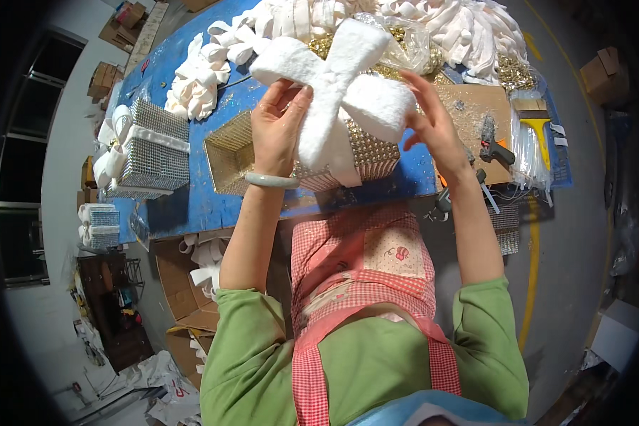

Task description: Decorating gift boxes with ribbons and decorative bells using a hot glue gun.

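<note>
We're seeing a white plush bow [329, 85], held up over the near edge of the blue table [224, 106], approx. mid-length, in front of/above a studded box [380, 153] w/ a white ribbon band [344, 167]. We're judging the bow as v. light, soft & squashable, not slippery; loops prob. denting under a hard squeeze, pile prob. picking up loose glitter. Best hold, we're thinking: the centre crossing, or a light pinch at the loop bases; the studded box is looking stiffer, so flat sides = OK to steady.

L hand [280, 124]: thumb & fingers are closing on the bow's left side, betw. loop and lower tail; wrist w/ pale bangle [272, 182] is sitting above the near edge, forearm running nearly straight up. R hand [433, 128]: fingers are spreading apart & curving round the right loop's outer end; we can't tell if the tips are pressing. R forearm is angling inward, elbow out, passing left of the glue gun [500, 153] nr the table's near-right corner.
</note>
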A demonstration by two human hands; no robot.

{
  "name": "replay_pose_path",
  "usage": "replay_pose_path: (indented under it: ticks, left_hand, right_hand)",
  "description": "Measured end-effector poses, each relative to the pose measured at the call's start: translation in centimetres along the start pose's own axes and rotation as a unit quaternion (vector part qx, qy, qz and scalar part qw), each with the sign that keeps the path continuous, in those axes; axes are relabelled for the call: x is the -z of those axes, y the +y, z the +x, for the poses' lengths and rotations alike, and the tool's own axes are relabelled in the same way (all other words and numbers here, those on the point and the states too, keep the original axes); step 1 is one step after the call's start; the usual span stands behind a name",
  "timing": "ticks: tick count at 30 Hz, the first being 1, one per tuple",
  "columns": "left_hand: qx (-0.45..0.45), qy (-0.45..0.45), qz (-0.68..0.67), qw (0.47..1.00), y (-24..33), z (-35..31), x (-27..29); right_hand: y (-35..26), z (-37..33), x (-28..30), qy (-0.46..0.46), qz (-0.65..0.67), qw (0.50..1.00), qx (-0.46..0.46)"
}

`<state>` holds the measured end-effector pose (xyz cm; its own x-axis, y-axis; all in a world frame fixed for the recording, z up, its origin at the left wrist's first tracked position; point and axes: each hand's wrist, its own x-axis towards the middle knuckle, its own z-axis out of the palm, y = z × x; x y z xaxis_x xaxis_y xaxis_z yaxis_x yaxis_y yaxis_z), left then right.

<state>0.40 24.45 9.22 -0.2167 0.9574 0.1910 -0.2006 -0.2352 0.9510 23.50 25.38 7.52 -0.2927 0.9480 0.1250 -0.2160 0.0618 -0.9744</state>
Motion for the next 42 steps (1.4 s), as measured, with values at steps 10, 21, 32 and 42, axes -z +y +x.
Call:
replay_pose_path:
  ticks: [10,21,32,42]
  left_hand:
    - [-0.004,0.065,0.252,0.966,-3.6,1.2,3.5]
    - [-0.076,0.106,0.397,0.908,-1.4,-0.5,5.0]
    - [-0.178,-0.203,0.658,0.703,-2.1,-1.6,1.4]
    - [-0.205,-0.192,0.658,0.699,-3.7,-1.8,2.0]
  right_hand:
    - [3.6,2.5,-2.2,0.021,-0.176,0.984,0.017]
    - [3.0,2.1,-3.1,0.072,-0.307,0.949,-0.02]
    - [2.0,1.8,-4.8,0.065,-0.392,0.917,0.017]
    - [2.5,-2.3,-2.7,0.173,-0.32,0.931,0.023]
